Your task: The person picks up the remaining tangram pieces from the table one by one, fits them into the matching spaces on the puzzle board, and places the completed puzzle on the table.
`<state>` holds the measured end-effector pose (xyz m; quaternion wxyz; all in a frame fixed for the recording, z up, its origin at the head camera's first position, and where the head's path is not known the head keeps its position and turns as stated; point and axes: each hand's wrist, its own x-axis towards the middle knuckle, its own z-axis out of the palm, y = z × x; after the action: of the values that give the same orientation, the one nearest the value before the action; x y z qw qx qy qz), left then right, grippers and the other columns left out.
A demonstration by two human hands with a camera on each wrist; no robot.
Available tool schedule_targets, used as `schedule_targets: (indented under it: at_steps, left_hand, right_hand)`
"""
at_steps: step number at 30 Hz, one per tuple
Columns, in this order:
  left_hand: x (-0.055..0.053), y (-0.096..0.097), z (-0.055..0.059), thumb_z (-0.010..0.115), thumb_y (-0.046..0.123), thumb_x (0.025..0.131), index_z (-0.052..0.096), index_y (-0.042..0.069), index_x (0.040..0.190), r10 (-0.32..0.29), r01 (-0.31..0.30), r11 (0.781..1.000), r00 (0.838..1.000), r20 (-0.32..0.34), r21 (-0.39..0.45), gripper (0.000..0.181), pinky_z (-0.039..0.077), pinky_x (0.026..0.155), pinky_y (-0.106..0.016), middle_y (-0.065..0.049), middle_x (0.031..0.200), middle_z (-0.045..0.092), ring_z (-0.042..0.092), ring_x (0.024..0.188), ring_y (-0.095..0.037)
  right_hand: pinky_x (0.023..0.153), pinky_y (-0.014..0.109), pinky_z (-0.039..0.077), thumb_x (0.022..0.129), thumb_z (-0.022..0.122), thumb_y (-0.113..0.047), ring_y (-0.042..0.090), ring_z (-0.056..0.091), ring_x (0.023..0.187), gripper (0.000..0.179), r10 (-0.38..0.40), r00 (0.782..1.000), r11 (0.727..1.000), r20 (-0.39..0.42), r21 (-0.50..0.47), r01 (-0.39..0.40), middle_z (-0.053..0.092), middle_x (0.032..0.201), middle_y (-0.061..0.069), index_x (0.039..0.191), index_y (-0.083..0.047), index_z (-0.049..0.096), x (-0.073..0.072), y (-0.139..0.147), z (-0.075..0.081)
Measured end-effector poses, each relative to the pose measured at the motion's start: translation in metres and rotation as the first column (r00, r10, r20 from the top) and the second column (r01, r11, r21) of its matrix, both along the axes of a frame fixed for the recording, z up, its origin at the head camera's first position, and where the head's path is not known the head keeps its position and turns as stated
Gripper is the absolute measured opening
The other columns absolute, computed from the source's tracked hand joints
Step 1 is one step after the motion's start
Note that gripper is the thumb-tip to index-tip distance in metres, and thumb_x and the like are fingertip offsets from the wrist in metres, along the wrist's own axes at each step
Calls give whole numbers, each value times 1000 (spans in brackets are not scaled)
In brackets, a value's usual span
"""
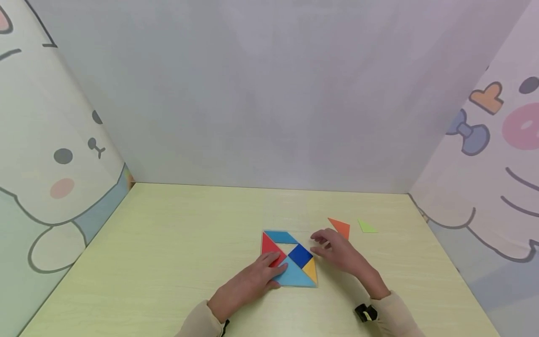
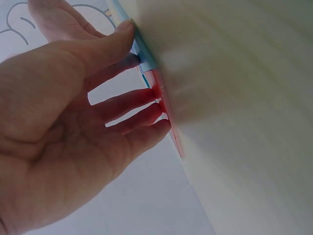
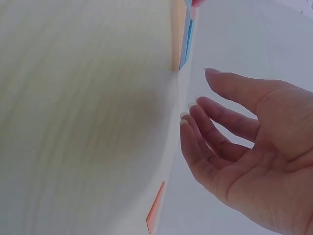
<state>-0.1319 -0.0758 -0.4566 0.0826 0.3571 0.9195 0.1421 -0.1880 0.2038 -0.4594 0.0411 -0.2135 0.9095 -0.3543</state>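
Observation:
My left hand rests its fingertips on a large red tangram triangle and a large light-blue triangle, its thumb at the lower edge. Beside these lie a dark blue square, a small yellow triangle and a blue parallelogram, together forming part of a square. A pale gap shows between the parallelogram and the red piece. My right hand hovers just right of the pieces, fingers loosely bent around nothing. In the right wrist view its fingertips are apart from the thumb.
Behind the right hand lies an orange triangle, partly covered by it. A small green triangle is farther right. A faint transparent sheet lies behind the pieces on the pale wooden table. Panels stand at the back and sides.

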Motion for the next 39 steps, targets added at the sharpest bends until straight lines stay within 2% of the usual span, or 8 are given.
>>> schedule_targets:
  at_steps: [11, 16, 21, 30, 39]
  left_hand:
    - [-1, 0, -2, 71, 24, 97, 59, 15, 147, -1, 1, 1000, 1000, 1, 4, 52, 51, 103, -29, -10, 152, 49, 45, 139, -26]
    - [0, 0, -2, 71, 23, 98, 59, 14, 147, -4, 4, 1000, 1000, 5, 14, 51, 51, 104, -29, -10, 152, 49, 46, 139, -26]
    - [0, -1, -1, 70, 22, 98, 59, 13, 147, -6, 6, 1000, 1000, 2, 18, 50, 50, 104, -30, -11, 152, 49, 46, 139, -27]
    - [1, -2, -1, 70, 22, 98, 58, 14, 147, -12, 12, 1000, 1000, -5, 21, 51, 51, 103, -29, -10, 151, 49, 45, 138, -26]
    - [1, -2, -2, 70, 22, 98, 58, 14, 148, -9, 9, 1000, 1000, -4, 14, 52, 50, 104, -30, -10, 152, 48, 45, 139, -26]
  right_hand:
    - [83, 42, 59, 96, 73, -10, 28, 66, 99, 23, -28, 998, 999, -57, -17, 28, 69, 110, 11, 115, 1, 68, -3, 18, 0]
    - [85, 45, 58, 96, 73, -11, 28, 66, 100, 23, -87, 995, 996, -58, 2, 87, 69, 109, 11, 115, 2, 68, -4, 25, 0]
    - [84, 47, 57, 94, 74, -5, 31, 66, 98, 22, -144, 985, 990, -100, -6, 144, 69, 107, 14, 113, 5, 68, -6, 32, 0]
    - [78, 46, 58, 93, 75, -4, 31, 68, 91, 20, -231, 963, 972, -138, 5, 234, 69, 100, 14, 110, 5, 69, -8, 43, 3]
    - [84, 54, 56, 97, 71, -9, 42, 67, 99, 24, -276, 957, 959, -91, 42, 281, 68, 110, 23, 116, 7, 67, -13, 60, 3]
